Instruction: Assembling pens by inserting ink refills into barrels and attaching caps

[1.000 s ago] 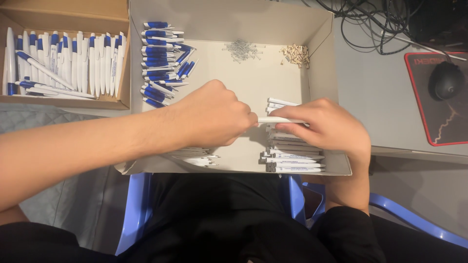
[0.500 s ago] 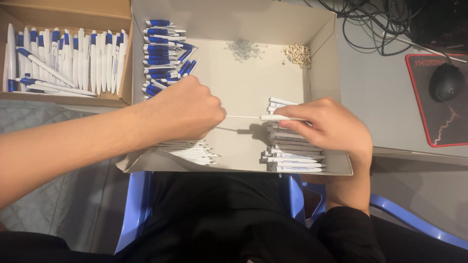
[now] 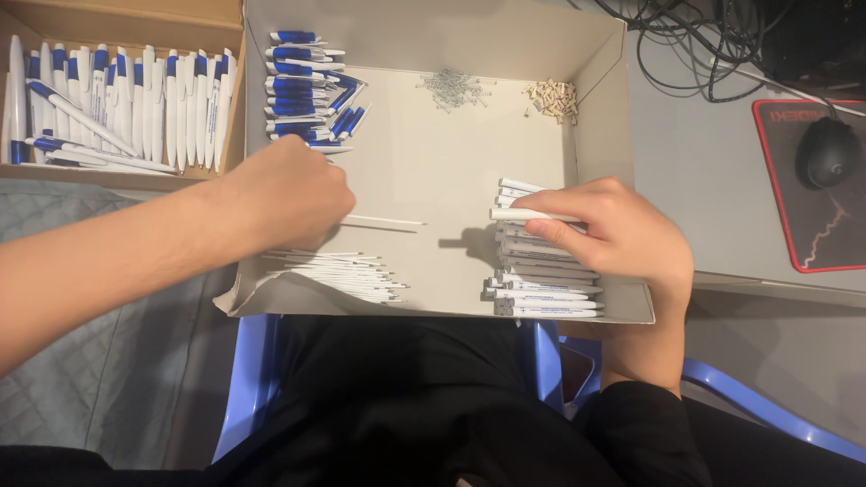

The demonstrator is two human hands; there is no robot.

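Here the fingers of the right hand (image 3: 613, 236) pinch a white pen barrel (image 3: 532, 215) near its rear end, holding it level just above the stack of white barrels (image 3: 544, 280) that fills the near right corner of the shallow cardboard tray (image 3: 595, 99). The left hand (image 3: 287, 194) is curled closed around one end of a thin white refill (image 3: 383, 221); the refill sticks out to the right over the bare tray floor, its tip well apart from the held barrel. How the left fingertips sit on it cannot be told, since the back of the hand hides them.

Just below the left hand lies a loose bundle of thin white refills (image 3: 338, 271) against the tray's near edge. Above that hand, in the far left corner, blue pen tops (image 3: 302, 86) are piled in rows. Along the far wall sit a small heap of metal springs (image 3: 451, 87) and, near it, a heap of pale small parts (image 3: 552, 97).

Left of the tray, a brown box (image 3: 117, 22) holds white-and-blue finished pens (image 3: 117, 108). Right of the tray, a black mouse (image 3: 825, 151) rests on a red-edged mouse pad (image 3: 812, 234), with black cables (image 3: 686, 45) behind.
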